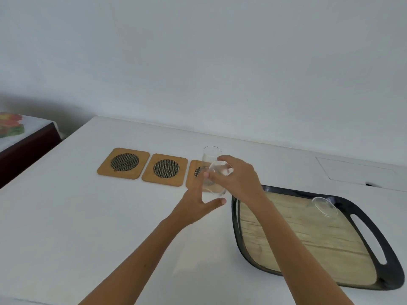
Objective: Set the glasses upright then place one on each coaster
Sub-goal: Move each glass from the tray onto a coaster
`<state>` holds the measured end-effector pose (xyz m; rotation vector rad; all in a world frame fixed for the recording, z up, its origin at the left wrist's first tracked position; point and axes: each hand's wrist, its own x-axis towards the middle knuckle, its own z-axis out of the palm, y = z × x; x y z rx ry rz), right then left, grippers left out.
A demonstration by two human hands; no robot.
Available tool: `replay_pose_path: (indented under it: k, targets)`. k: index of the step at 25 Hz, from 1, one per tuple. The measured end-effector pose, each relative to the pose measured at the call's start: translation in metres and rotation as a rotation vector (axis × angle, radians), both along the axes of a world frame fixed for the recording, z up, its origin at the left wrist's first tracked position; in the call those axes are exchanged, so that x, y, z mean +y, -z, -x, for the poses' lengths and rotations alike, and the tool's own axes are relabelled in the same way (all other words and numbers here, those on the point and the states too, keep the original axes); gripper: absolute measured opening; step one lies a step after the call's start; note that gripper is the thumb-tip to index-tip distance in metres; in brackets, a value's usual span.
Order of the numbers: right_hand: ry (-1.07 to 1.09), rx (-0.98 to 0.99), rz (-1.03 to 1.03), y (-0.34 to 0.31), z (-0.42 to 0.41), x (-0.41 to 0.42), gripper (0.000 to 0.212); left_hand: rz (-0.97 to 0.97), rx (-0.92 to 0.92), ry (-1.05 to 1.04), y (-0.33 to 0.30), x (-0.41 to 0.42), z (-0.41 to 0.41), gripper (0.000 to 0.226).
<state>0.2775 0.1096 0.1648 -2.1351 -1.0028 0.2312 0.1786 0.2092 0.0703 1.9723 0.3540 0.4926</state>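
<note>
Three wooden coasters with dark mesh centres lie in a row: the left coaster [124,163], the middle coaster [165,169] and the right coaster [193,172], which is partly hidden. A clear glass [211,154] stands upright over the right coaster. My left hand [198,205] is beside its base with fingers spread, thumb apart from the glass. My right hand [237,179] grips a second clear glass [220,170] from above, tilted, right in front of the upright one. A third glass [324,206] lies on its side at the tray's far right.
A black-rimmed tray [374,225] with a wood-look floor and a cut-out handle sits on the white table at the right. A dark side table with a floral cloth [11,124] stands at the far left. The wall runs behind the table.
</note>
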Motion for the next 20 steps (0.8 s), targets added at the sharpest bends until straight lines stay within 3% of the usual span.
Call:
replay_pose_path:
  k: [3, 7, 11, 14, 17, 20]
  targets:
    - [-0.058, -0.011, -0.060, 0.010, 0.017, 0.017, 0.048, 0.027, -0.059, -0.128, 0.005, 0.007, 0.012, 0.063]
    - [-0.161, 0.171, -0.147, 0.028, 0.025, 0.045, 0.061, -0.004, -0.053, -0.217, 0.012, 0.036, 0.031, 0.063]
    - [-0.072, 0.284, -0.298, 0.071, 0.036, 0.071, 0.051, -0.046, 0.027, -0.326, 0.017, 0.076, 0.042, 0.067]
    - [-0.018, 0.184, -0.140, 0.119, 0.045, 0.078, 0.036, -0.048, 0.076, -0.349, 0.016, 0.111, 0.039, 0.069]
    - [0.013, 0.038, 0.069, 0.160, 0.052, 0.078, 0.038, -0.062, 0.188, -0.369, 0.019, 0.144, 0.027, 0.084]
    - [0.016, -0.231, 0.139, 0.184, 0.062, 0.076, 0.031, 0.065, 0.114, -0.299, 0.026, 0.168, 0.014, 0.081]
